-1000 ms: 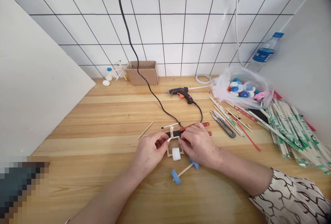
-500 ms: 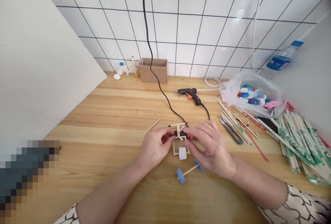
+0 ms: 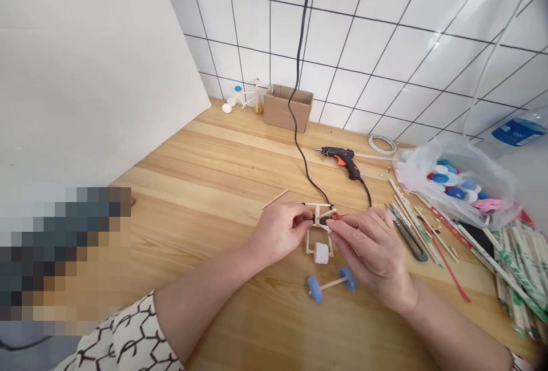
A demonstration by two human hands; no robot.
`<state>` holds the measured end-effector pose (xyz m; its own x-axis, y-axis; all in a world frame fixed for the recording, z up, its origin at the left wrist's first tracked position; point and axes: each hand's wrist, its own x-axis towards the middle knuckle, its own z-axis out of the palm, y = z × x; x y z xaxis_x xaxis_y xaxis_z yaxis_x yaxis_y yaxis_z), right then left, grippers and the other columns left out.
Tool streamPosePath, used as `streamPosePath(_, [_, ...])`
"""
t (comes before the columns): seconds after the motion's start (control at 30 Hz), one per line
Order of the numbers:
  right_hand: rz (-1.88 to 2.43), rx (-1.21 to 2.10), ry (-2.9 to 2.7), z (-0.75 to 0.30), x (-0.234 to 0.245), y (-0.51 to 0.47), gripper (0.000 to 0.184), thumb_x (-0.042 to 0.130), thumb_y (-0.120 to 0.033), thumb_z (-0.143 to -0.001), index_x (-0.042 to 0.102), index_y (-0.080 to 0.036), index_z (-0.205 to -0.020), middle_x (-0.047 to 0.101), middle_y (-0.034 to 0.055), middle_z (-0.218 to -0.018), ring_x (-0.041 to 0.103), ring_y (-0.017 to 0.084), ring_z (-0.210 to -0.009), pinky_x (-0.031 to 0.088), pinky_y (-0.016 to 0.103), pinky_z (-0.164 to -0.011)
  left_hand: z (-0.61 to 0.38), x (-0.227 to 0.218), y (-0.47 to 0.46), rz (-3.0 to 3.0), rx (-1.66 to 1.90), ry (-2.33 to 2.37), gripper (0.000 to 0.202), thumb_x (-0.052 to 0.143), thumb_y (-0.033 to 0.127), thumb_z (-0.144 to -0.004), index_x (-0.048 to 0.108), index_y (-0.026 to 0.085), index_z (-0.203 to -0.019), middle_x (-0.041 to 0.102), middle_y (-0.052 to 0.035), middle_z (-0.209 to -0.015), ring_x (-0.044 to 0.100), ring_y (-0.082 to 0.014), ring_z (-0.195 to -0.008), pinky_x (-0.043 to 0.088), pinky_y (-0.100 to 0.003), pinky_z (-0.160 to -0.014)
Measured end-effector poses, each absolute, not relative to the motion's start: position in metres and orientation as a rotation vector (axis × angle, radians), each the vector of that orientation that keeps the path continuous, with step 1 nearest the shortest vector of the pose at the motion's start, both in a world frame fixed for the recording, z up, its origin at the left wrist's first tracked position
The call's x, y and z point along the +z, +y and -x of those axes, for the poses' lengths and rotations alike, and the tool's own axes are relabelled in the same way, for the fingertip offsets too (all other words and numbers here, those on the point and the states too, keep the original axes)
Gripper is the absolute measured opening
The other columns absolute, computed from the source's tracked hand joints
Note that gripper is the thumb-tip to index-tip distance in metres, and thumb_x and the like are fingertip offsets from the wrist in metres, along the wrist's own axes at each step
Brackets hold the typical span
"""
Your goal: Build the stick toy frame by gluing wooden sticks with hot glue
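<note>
A small frame of thin wooden sticks [image 3: 319, 224] with a white bottle cap [image 3: 321, 253] fixed at its near end rests on the wooden table [image 3: 205, 188]. My left hand [image 3: 280, 231] pinches the frame's left side, fingers closed. My right hand [image 3: 374, 251] pinches the frame's right side, with something dark and red under its fingers. Just in front lies a stick axle with two blue cap wheels [image 3: 331, 286], untouched.
A black and orange glue gun [image 3: 342, 160] lies behind, its cord running up the tiled wall. Small scissors [image 3: 406, 234], loose sticks and wrapped chopsticks [image 3: 509, 262] lie right, beside a bag of bottle caps [image 3: 458, 185]. A cardboard box [image 3: 286, 107] and tape roll [image 3: 383, 144] stand near the wall.
The view has swung left and tilted, so everything sits further right. Both hands stay pinched on the stick frame; the red handles by my right hand are now mostly covered.
</note>
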<state>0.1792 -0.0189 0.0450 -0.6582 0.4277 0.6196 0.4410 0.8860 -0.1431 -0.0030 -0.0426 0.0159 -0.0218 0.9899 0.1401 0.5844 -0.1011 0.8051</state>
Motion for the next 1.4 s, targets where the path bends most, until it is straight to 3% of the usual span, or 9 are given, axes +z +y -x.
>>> streamPosePath(0.43, [0.625, 0.020, -2.401, -0.181, 0.038, -0.015, 0.025, 0.063, -0.010, -0.079, 0.061, -0.019, -0.102, 0.068, 0.0068, -0.086, 0.060, 0.019, -0.077, 0.038, 0.036, -0.070, 0.000, 0.011, -0.042, -1.784, 0.912, 1.608, 0.013, 0.056, 0.013, -0.076, 0.068, 0.020, -0.072, 0.068, 0.0003, -0.069, 0.059, -0.0133, -0.062, 0.042, -0.021, -0.055])
streamPosePath(1.4, [0.611, 0.151, -2.388, -0.175, 0.046, -0.013, 0.010, 0.061, -0.006, -0.079, 0.062, -0.016, -0.083, 0.067, 0.0041, -0.077, 0.058, 0.015, -0.069, 0.035, 0.034, -0.067, -0.003, 0.005, -0.039, -1.820, 0.861, 1.599, 0.016, 0.055, 0.014, -0.077, 0.069, 0.020, -0.073, 0.070, 0.0011, -0.071, 0.060, -0.0139, -0.065, 0.043, -0.021, -0.058])
